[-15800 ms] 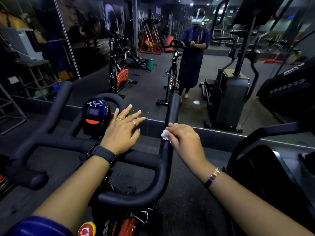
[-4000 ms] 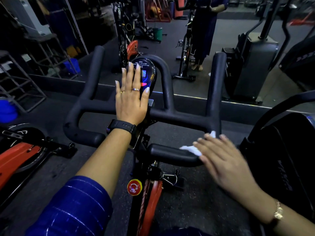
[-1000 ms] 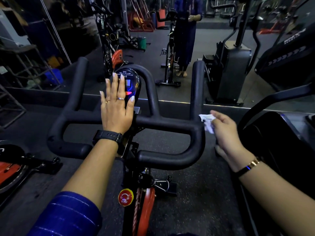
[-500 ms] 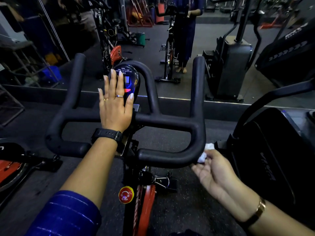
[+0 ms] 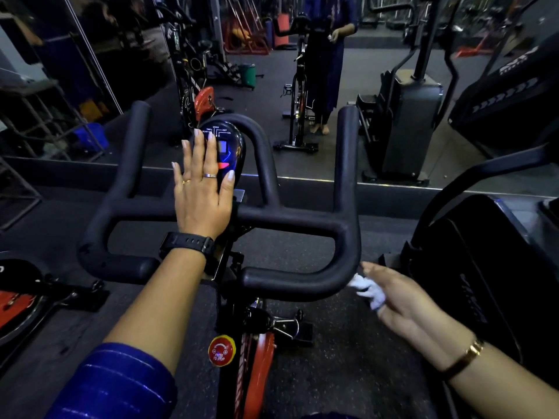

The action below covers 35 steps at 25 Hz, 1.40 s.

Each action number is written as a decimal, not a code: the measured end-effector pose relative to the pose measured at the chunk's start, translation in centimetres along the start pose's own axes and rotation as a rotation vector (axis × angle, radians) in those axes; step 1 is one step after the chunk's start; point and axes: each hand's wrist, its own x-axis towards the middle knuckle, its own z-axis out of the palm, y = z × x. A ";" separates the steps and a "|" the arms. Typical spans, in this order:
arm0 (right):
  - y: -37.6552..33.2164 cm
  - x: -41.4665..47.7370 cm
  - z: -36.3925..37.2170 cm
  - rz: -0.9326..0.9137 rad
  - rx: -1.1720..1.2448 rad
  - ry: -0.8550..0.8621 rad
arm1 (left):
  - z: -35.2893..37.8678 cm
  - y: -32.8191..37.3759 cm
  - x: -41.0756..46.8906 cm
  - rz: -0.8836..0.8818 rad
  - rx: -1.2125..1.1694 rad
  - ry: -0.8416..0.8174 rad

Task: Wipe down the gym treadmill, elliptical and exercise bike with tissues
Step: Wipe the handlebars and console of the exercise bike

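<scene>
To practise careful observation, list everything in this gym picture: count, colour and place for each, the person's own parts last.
exercise bike: one, red frame, centre foreground.
handlebar: one, black, on that bike.
console: one, black with a blue screen, above the handlebar's crossbar.
stop knob: one, red and yellow, below the handlebar.
tissue: one, white, at the handlebar's right bend.
second bike: one, red and black, lower left.
black machine: one, at the right.
mirror: one, ahead, reflecting the gym.
left hand: one, flat on the console, black watch at the wrist.
right hand: one, holding the tissue, gold bracelet at the wrist.
</scene>
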 end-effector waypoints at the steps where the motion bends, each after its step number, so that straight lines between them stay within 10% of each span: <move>1: -0.9 0.9 -0.4 0.000 -0.006 0.017 | 0.0 0.0 0.0 -0.001 0.001 0.001; 12: -7.9 2.4 2.2 0.032 0.178 -0.293 | 0.1 0.0 0.0 -0.003 0.003 0.012; 20: -14.1 5.3 6.8 -0.024 -0.013 -0.158 | 0.4 -0.2 -0.1 0.010 -0.011 0.022; 31: -23.1 9.2 14.1 -0.585 0.002 -0.013 | 0.5 -0.2 -0.1 0.006 -0.030 0.020; 35: -23.2 11.0 13.7 -0.881 -0.466 0.159 | 0.5 -0.3 0.0 0.005 -0.030 0.031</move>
